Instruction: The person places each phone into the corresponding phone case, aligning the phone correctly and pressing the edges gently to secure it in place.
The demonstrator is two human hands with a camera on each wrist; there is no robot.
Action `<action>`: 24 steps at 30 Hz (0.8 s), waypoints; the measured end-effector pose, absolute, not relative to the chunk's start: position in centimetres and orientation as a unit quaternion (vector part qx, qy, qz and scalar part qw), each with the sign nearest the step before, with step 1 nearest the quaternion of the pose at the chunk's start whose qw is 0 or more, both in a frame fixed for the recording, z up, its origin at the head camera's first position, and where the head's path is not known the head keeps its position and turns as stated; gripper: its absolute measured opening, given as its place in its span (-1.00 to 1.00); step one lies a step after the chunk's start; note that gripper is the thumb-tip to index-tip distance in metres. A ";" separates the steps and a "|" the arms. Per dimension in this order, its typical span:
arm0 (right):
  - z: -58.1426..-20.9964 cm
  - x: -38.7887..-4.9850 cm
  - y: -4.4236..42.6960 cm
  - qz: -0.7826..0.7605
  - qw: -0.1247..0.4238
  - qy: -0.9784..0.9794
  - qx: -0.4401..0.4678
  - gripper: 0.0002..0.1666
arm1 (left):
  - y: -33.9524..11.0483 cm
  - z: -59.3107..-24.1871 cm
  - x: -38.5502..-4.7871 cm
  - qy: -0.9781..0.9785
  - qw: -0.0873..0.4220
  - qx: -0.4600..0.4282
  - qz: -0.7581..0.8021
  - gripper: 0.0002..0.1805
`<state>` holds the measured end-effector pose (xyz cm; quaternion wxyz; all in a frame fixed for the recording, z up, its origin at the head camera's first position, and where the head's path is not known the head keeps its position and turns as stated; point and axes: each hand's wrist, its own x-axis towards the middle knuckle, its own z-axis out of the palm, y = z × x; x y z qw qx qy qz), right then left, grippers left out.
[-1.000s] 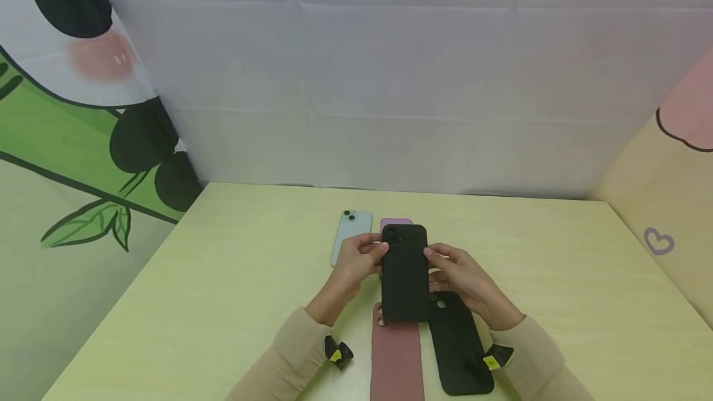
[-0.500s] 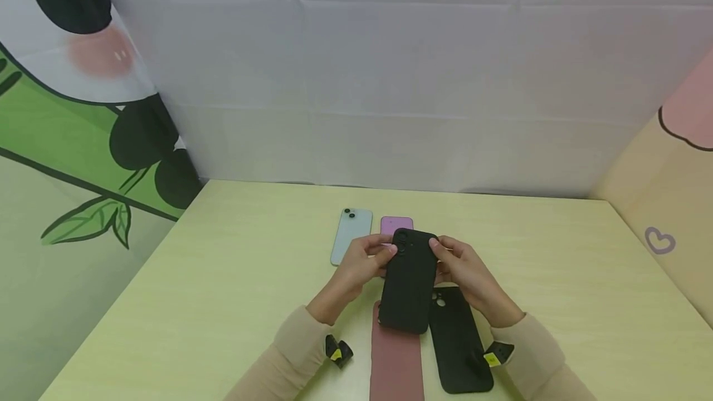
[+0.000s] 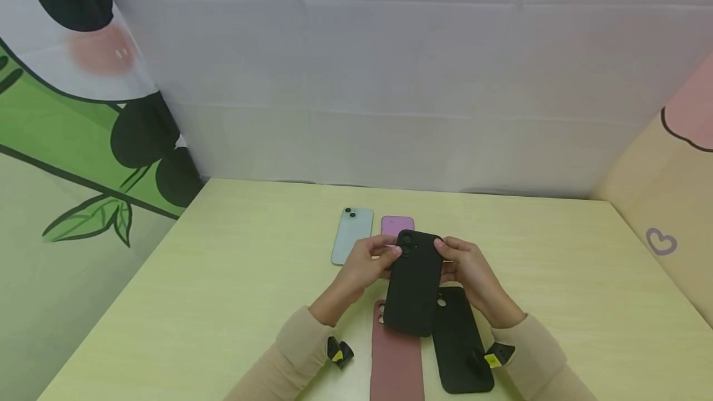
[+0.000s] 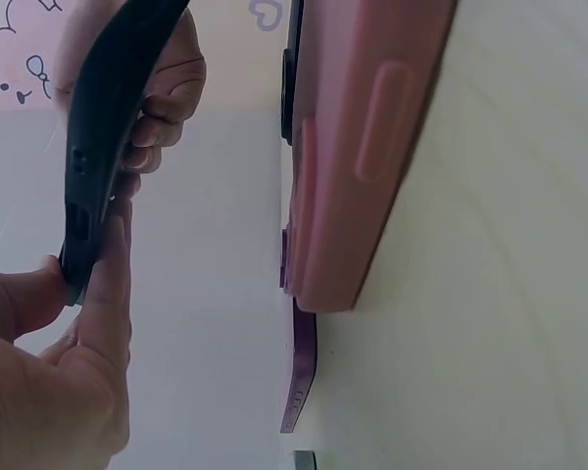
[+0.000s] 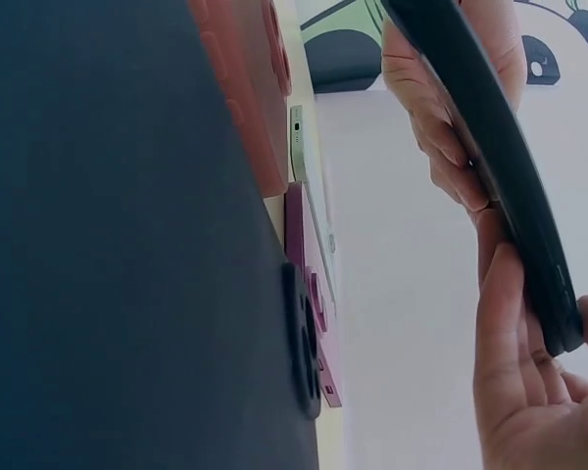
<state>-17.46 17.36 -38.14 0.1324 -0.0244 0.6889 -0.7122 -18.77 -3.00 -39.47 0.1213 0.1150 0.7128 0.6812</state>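
Both hands hold a black phone case (image 3: 413, 286) above the table, its back up and its top leaning right in the head view. My left hand (image 3: 359, 271) pinches the upper left edge between thumb and fingers. With thumb on the back and fingers beneath, my right hand (image 3: 470, 274) grips the upper right corner. Dark round camera rings show at the case's top left. From the left wrist view, the black case (image 4: 103, 137) is seen edge-on, with small side cutouts. The right wrist view shows the black case (image 5: 514, 186) slightly bowed; its inside is mostly hidden.
A pink phone case (image 3: 395, 364) and another black phone case (image 3: 461, 345) lie on the table (image 3: 223, 302) near the person. Farther back lie a light blue phone (image 3: 353, 228) and a purple phone (image 3: 397, 223), partly covered by the held case. A wall stands behind.
The black phone case has shifted slightly right and toward the person, and its top has tilted right. Both hands have moved a little right with it and keep their hold.
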 end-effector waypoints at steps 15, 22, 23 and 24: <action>-37.2 -17.3 17.9 -0.710 0.065 0.701 0.024 -0.72 | -3.6 -39.3 -18.6 0.733 0.232 0.144 0.623 -0.62; -36.5 -17.5 19.4 -0.744 0.041 0.666 0.035 -0.75 | -4.4 -39.1 -18.9 0.719 0.307 0.193 0.593 -0.78; -36.5 -17.6 19.5 -0.748 0.041 0.662 0.035 -0.75 | -4.4 -39.1 -18.9 0.718 0.309 0.195 0.592 -0.78; -36.4 -17.6 19.6 -0.751 0.041 0.658 0.035 -0.75 | -4.4 -39.0 -18.9 0.718 0.310 0.195 0.592 -0.78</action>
